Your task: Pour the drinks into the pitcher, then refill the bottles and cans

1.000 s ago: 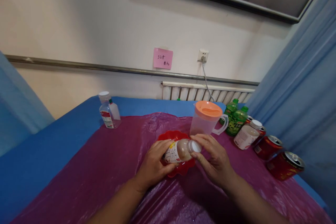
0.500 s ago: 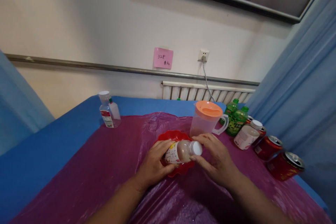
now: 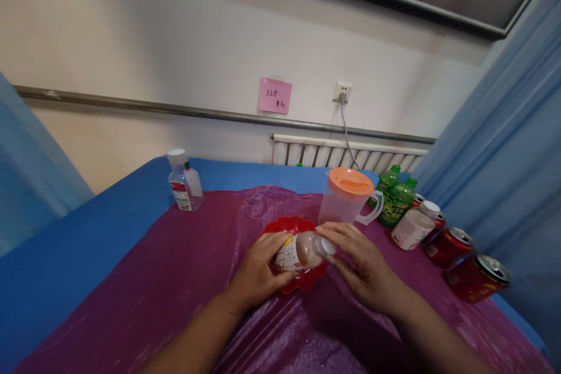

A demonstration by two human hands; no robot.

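Note:
A clear bottle point(image 3: 289, 254) with a white printed label and a white cap lies tilted on its side over a scalloped red bowl point(image 3: 291, 224). My left hand point(image 3: 259, 266) is wrapped round its labelled body. At the other end, the fingers and thumb of my right hand point(image 3: 362, 266) close on the white cap point(image 3: 325, 245). The bowl rests on purple plastic sheeting point(image 3: 197, 263), partly hidden by the bottle and my hands.
Behind the bowl stands a clear pitcher point(image 3: 339, 207) with an orange lid. Green bottles point(image 3: 398, 201), a white-capped bottle point(image 3: 414, 227) and red cans point(image 3: 477, 277) line the right side. Clear bottles point(image 3: 185, 187) stand back left. A radiator point(image 3: 322, 153) is behind.
My right fingers have shifted on the cap and now cover more of it. The capped end of the bottle has turned slightly. The view has shifted a little.

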